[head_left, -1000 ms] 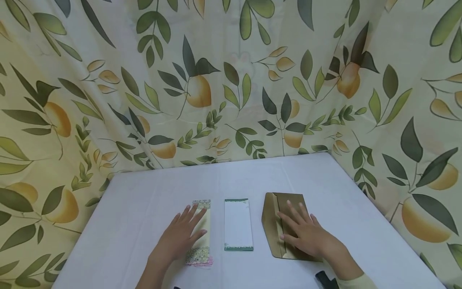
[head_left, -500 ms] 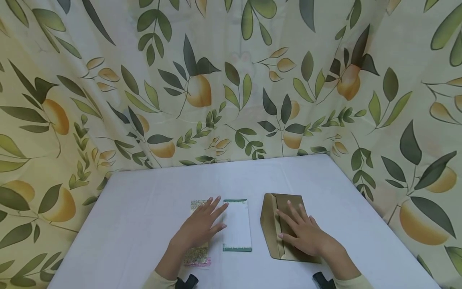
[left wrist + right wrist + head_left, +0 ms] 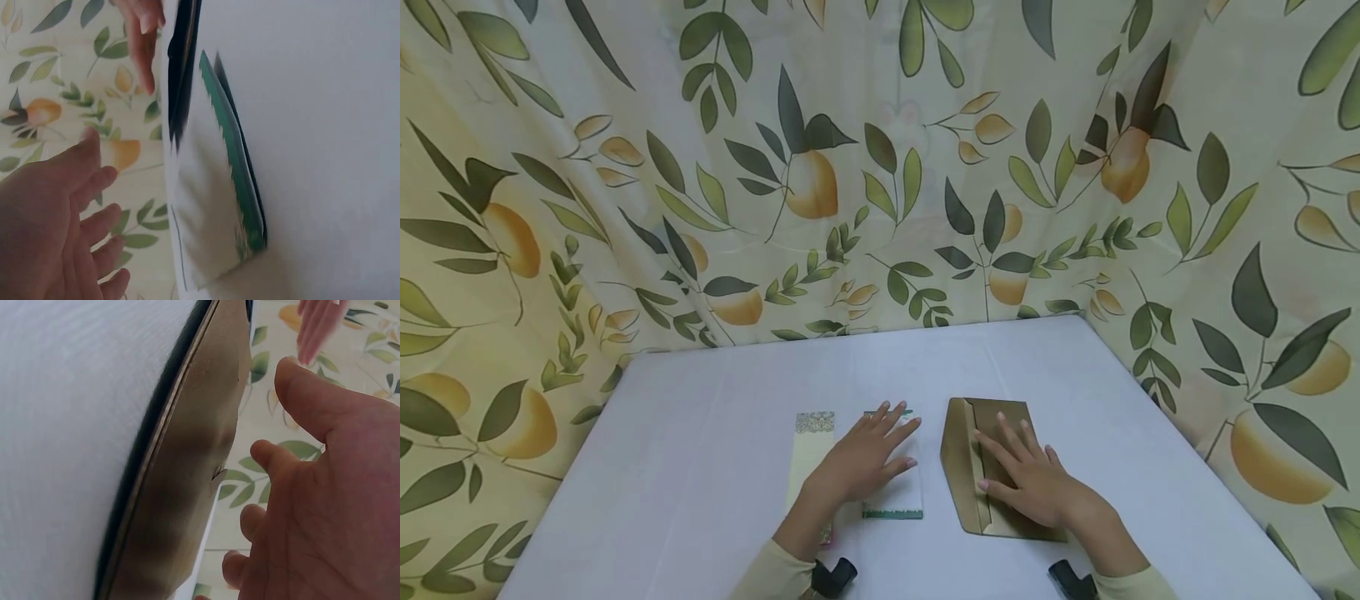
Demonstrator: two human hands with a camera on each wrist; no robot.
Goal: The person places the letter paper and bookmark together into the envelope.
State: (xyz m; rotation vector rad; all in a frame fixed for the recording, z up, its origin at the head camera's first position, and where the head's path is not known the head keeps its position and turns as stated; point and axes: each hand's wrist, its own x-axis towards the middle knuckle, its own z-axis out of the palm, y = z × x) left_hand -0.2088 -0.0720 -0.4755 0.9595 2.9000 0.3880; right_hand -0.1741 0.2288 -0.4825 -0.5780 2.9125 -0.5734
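My left hand [image 3: 868, 458] hovers, fingers spread and relaxed, over a white notepad [image 3: 895, 504] with green printed borders. In the left wrist view, a gap shows between that hand and the notepad [image 3: 209, 206]. My right hand [image 3: 1037, 492] is held over a brown paper envelope [image 3: 958, 467] whose pointed flap lies unfolded to the left. The right wrist view shows its fingers apart from the envelope [image 3: 187, 444]. Left of the notepad lies a cream paper strip [image 3: 808, 454] with a floral band, its lower part hidden by my left wrist.
All three paper things lie in a row on a white-covered table [image 3: 700, 450]. Behind and beside it hangs a curtain [image 3: 887, 208] printed with leaves and fruit. Black wrist-worn pieces [image 3: 835, 577] show below both hands.
My left hand has moved right, from above the cream strip to above the notepad, uncovering most of the strip. My right hand stays over the envelope.
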